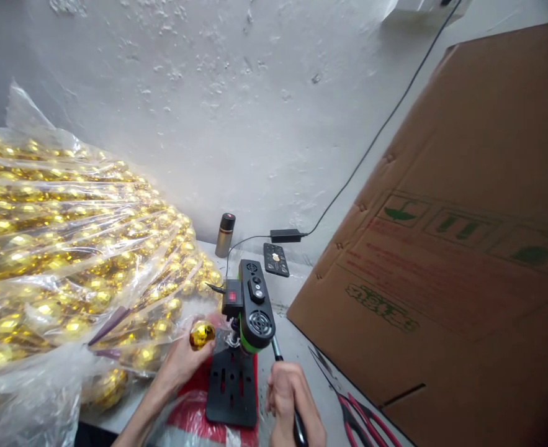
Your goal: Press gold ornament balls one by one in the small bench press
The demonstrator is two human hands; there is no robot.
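A shiny gold ball (pixel 202 335) is gripped in the fingers of my left hand (pixel 184 358), just left of a small bench drill press (pixel 256 307). My right hand (pixel 295 403) is wrapped around the black-gripped lever (pixel 300 429) on the machine's right side. Below the drill head, the slotted black base plate (pixel 231 397) rests on something red. A dark switch box with a red button (pixel 232 296) is fixed to the machine's left side. The drill's tip is hidden beneath the head.
A large clear bag of gold balls (pixel 69 248) fills the left. Red-handled scissors (pixel 355 410) lie beside a tall cardboard box (pixel 441 248) at right. Behind the machine are a bottle (pixel 226 236), a phone-like black slab (pixel 276 259) and a power adapter (pixel 286 236) with its cable.
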